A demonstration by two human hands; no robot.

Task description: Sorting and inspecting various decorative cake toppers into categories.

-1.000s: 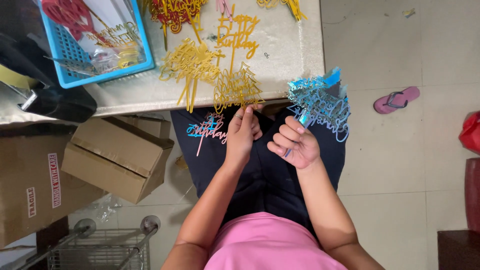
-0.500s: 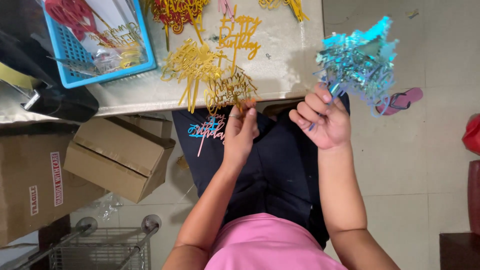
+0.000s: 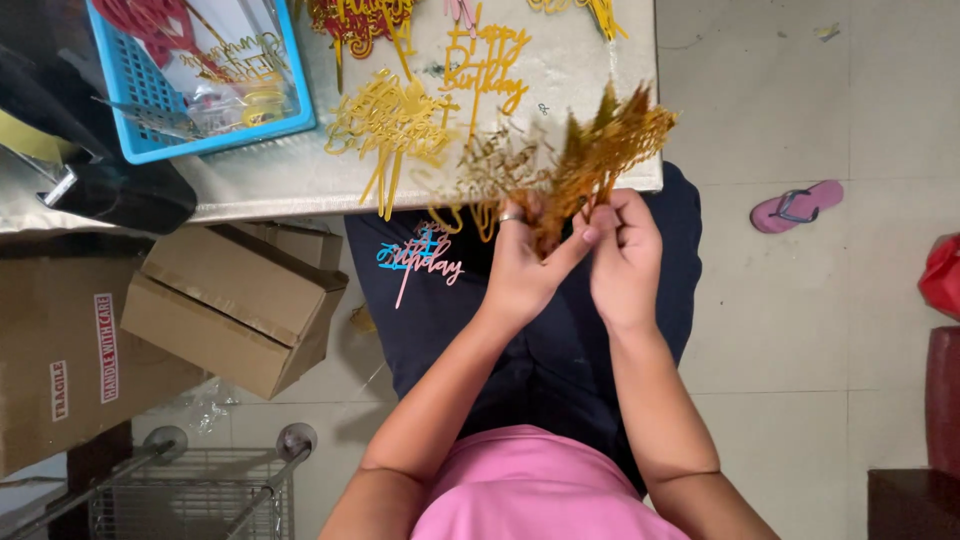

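The person sits at the edge of a pale tabletop (image 3: 300, 180), knees tucked under it, and both hands meet just in front of that edge. The left hand (image 3: 520, 265) and the right hand (image 3: 622, 255) each have their grip clamped on the stems of a bunch of gold cake toppers (image 3: 590, 150), which fans upward over the tabletop's near edge, blurred. A ring sits on one left finger.

On the tabletop lie more toppers: a loose yellow pile (image 3: 392, 125), an orange lettered one (image 3: 485, 65) beside it, and red ones (image 3: 350, 20) at the far edge. A blue plastic basket (image 3: 135, 100) stands at the left end, holding clear bags and more toppers. A black object (image 3: 120, 185) rests by the basket's near corner.

On the person's dark lap lies a blue and pink topper (image 3: 420, 258), just beside the left wrist.

The floor is pale tile. To the left, under the tabletop, sit brown cardboard boxes (image 3: 230, 300), and below them a wire cart (image 3: 190, 490) with small wheels. To the right a pink flip-flop (image 3: 795, 205) lies alone on the tile, well apart from the chair, with something red (image 3: 940, 275) at the room's edge.
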